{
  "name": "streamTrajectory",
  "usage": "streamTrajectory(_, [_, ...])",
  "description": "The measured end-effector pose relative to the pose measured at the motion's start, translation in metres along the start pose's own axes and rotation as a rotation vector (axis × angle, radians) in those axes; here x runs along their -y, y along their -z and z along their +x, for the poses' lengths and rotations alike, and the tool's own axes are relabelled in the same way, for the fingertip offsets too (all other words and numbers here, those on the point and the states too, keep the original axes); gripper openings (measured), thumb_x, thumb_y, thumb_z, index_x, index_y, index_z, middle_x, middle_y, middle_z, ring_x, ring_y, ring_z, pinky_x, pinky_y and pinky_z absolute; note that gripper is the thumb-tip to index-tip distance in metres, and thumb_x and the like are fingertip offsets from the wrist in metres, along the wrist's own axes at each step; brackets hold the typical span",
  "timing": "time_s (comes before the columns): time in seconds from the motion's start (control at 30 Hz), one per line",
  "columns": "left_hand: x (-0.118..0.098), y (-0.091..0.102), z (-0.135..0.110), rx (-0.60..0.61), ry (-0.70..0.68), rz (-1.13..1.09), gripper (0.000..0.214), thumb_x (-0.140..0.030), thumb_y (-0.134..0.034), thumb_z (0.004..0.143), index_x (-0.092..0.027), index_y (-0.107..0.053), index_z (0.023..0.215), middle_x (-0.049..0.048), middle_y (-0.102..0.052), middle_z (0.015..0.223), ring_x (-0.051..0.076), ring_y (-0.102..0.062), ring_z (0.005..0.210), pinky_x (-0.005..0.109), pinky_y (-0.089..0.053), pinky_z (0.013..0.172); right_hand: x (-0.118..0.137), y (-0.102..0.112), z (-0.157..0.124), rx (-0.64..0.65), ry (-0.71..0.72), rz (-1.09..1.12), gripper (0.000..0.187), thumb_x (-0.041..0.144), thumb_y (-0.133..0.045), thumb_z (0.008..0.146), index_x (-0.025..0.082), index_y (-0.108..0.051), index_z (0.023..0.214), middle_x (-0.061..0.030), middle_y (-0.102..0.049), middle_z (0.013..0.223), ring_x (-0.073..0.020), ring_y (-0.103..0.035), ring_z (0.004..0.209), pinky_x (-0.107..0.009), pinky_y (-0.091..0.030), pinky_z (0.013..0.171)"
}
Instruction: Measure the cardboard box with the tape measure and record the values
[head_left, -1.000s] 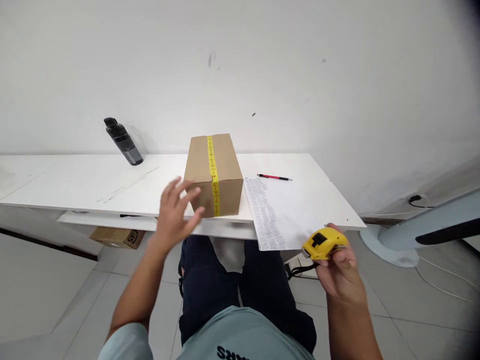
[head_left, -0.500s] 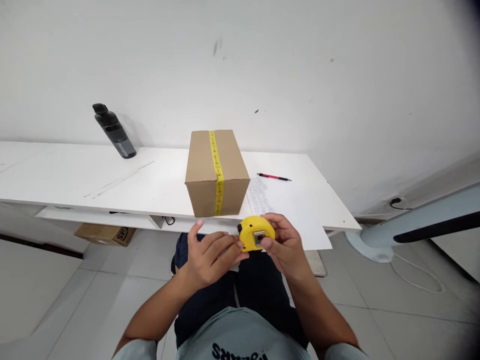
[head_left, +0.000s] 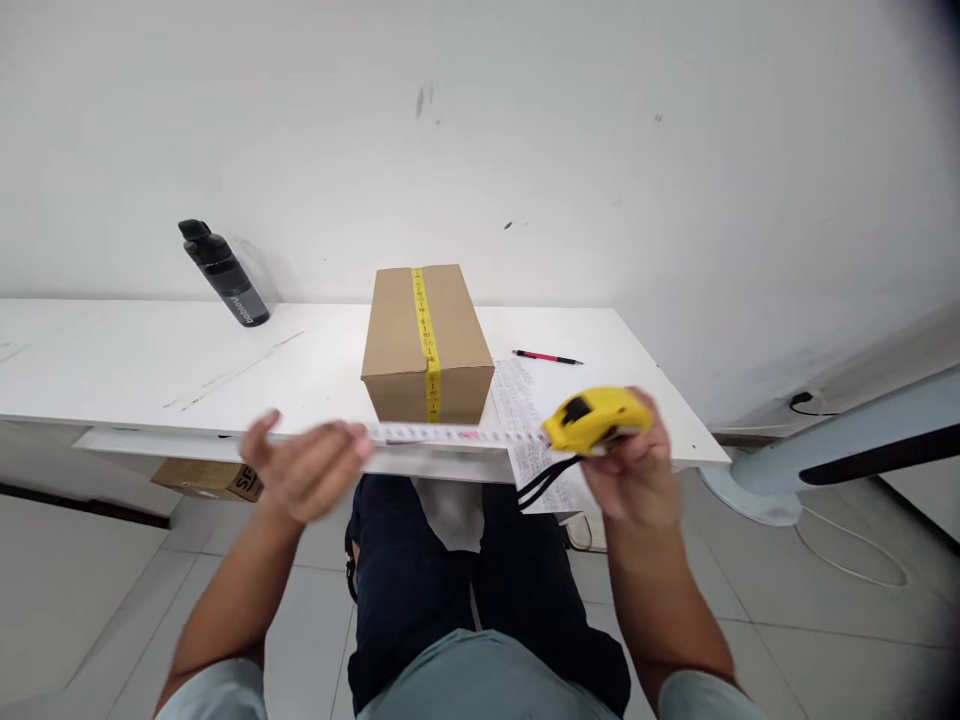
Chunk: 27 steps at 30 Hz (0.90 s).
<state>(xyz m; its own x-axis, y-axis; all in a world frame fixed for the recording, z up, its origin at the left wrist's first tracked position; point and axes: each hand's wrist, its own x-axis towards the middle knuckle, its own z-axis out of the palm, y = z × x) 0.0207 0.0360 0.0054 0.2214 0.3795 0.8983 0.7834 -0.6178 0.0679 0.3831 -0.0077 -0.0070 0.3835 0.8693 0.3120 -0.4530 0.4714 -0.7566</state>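
Observation:
My right hand [head_left: 637,470] is closed around a yellow tape measure [head_left: 600,418], whose black wrist strap hangs below it. A white blade [head_left: 450,434] runs out of the case to the left, roughly level. Its free end is pinched between the fingers of my left hand [head_left: 307,465], which is somewhat blurred. Just behind the blade, a brown cardboard box [head_left: 401,320] sealed with yellow printed tape sits on the white table [head_left: 315,350]. The blade passes in front of the lower part of the box's near face.
A black bottle [head_left: 225,275] stands at the back left of the table. Right of the box, a red and black pen [head_left: 547,357] lies near handwritten paper [head_left: 517,400]. Another carton [head_left: 202,478] is beneath the table. A pale blue column [head_left: 862,440] rises at the right.
My hands have moved apart, left hand leftward and right hand rightward and up. The blade now stretches between them. The tape measure's case has turned and its strap has come into view.

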Motion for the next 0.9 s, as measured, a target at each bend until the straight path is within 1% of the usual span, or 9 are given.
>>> streamTrajectory(0.03, [0.02, 0.001, 0.008, -0.123, -0.045, 0.114, 0.011, -0.034, -0.074, 0.088, -0.028, -0.07, 0.08, -0.0034, -0.066, 0.065, 0.018, -0.064, 0.063, 0.059, -0.033, 0.121, 0.006, 0.007, 0.016, 0.009, 0.046, 0.003, 0.053, 0.05, -0.102, 0.051, 0.035, -0.078, 0.097, 0.004, -0.072, 0.085, -0.0051, -0.044, 0.049, -0.017, -0.034, 0.039])
streamTrajectory(0.1, [0.051, 0.001, 0.026, -0.251, -0.058, 0.257, 0.007, -0.031, -0.07, 0.092, -0.026, -0.075, 0.091, 0.0029, -0.07, 0.076, 0.02, -0.065, 0.073, 0.056, -0.044, 0.111, 0.015, 0.019, 0.049, 0.044, 0.141, 0.031, 0.043, 0.05, -0.097, 0.064, 0.04, -0.078, 0.101, 0.008, -0.066, 0.077, -0.0029, -0.03, 0.044, -0.018, -0.027, 0.039])
streamTrajectory(0.2, [0.067, -0.007, 0.043, -0.237, -0.033, 0.223, 0.017, -0.026, -0.063, 0.098, -0.025, -0.077, 0.107, 0.0085, -0.073, 0.096, 0.022, -0.067, 0.093, 0.046, -0.053, 0.095, 0.01, 0.026, 0.088, 0.065, 0.183, 0.066, 0.039, 0.046, -0.092, 0.072, 0.042, -0.077, 0.107, 0.0091, -0.061, 0.076, -0.0029, -0.031, 0.046, -0.018, -0.031, 0.045])
streamTrajectory(0.3, [0.048, -0.016, 0.042, -0.072, 0.052, 0.031, 0.018, -0.027, -0.06, 0.101, -0.022, -0.075, 0.107, 0.0095, -0.071, 0.107, 0.021, -0.067, 0.105, 0.04, -0.055, 0.095, -0.011, 0.017, 0.102, 0.031, 0.057, 0.043, 0.048, 0.047, -0.095, 0.065, 0.037, -0.077, 0.108, 0.0063, -0.068, 0.086, -0.0036, -0.043, 0.054, -0.018, -0.035, 0.048])
streamTrajectory(0.37, [0.028, -0.02, 0.036, 0.03, 0.086, -0.096, 0.018, -0.028, -0.059, 0.102, -0.022, -0.074, 0.11, 0.0092, -0.07, 0.113, 0.021, -0.067, 0.111, 0.04, -0.055, 0.099, -0.026, 0.007, 0.098, 0.025, -0.038, 0.007, 0.049, 0.049, -0.095, 0.064, 0.034, -0.078, 0.108, 0.0034, -0.072, 0.093, -0.0059, -0.053, 0.062, -0.019, -0.037, 0.049])
streamTrajectory(0.47, [0.004, -0.024, 0.03, 0.113, 0.063, -0.224, 0.024, -0.026, -0.057, 0.102, -0.023, -0.069, 0.123, 0.0096, -0.069, 0.121, 0.021, -0.065, 0.116, 0.041, -0.054, 0.103, -0.04, -0.01, 0.084, 0.06, -0.063, -0.056, 0.045, 0.051, -0.091, 0.07, 0.034, -0.08, 0.111, 0.0022, -0.073, 0.094, -0.0071, -0.054, 0.064, -0.021, -0.043, 0.053])
streamTrajectory(0.6, [-0.007, -0.03, 0.03, 0.103, -0.006, -0.219, 0.031, -0.026, -0.063, 0.098, -0.023, -0.066, 0.129, 0.011, -0.067, 0.123, 0.023, -0.065, 0.117, 0.043, -0.056, 0.102, -0.043, -0.023, 0.072, 0.107, 0.033, -0.13, 0.045, 0.053, -0.09, 0.071, 0.037, -0.081, 0.113, 0.0028, -0.072, 0.088, -0.0084, -0.051, 0.062, -0.026, -0.047, 0.059])
streamTrajectory(0.77, [-0.002, -0.033, 0.028, 0.079, -0.028, -0.202, 0.036, -0.02, -0.067, 0.096, -0.024, -0.065, 0.132, 0.0105, -0.067, 0.123, 0.023, -0.065, 0.116, 0.042, -0.056, 0.101, -0.04, -0.024, 0.073, 0.111, 0.021, -0.149, 0.043, 0.054, -0.088, 0.074, 0.039, -0.081, 0.113, 0.0034, -0.071, 0.086, -0.0081, -0.052, 0.061, -0.026, -0.046, 0.058])
streamTrajectory(0.9, [0.003, -0.033, 0.028, 0.067, -0.038, -0.224, 0.034, -0.016, -0.062, 0.098, -0.026, -0.067, 0.13, 0.0094, -0.068, 0.122, 0.022, -0.065, 0.115, 0.041, -0.056, 0.1, -0.038, -0.021, 0.075, 0.13, 0.042, -0.158, 0.04, 0.051, -0.089, 0.073, 0.04, -0.082, 0.111, 0.004, -0.07, 0.078, -0.0095, -0.054, 0.063, -0.027, -0.047, 0.059])
